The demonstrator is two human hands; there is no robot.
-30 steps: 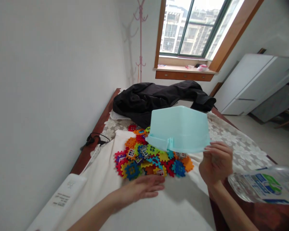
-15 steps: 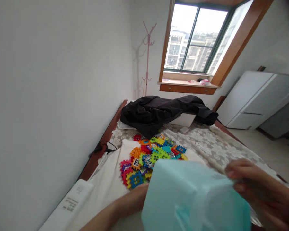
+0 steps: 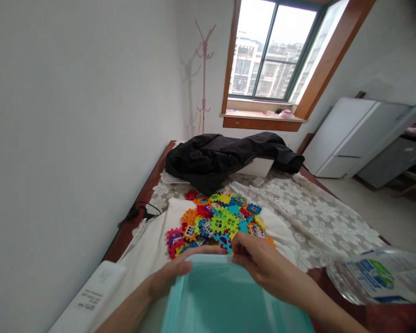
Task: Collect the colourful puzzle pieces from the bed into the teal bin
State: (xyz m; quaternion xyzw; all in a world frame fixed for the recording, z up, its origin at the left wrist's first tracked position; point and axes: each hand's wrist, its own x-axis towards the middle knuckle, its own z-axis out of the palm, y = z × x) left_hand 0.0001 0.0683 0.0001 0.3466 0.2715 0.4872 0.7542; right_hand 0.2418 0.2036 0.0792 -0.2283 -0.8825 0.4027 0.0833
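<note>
You are working over a bed [image 3: 319, 217] under a lace cover. The pale teal bin [image 3: 229, 300] is sitting open side up at its near edge, right below you; it looks light, rigid and smooth-walled, so take it by the rim. Your left hand [image 3: 175, 273] is curling over the far rim. Your right hand [image 3: 260, 261] is pinching at the same rim beside the pile of toy tiles [image 3: 217, 219], which look light and stiff.
</note>
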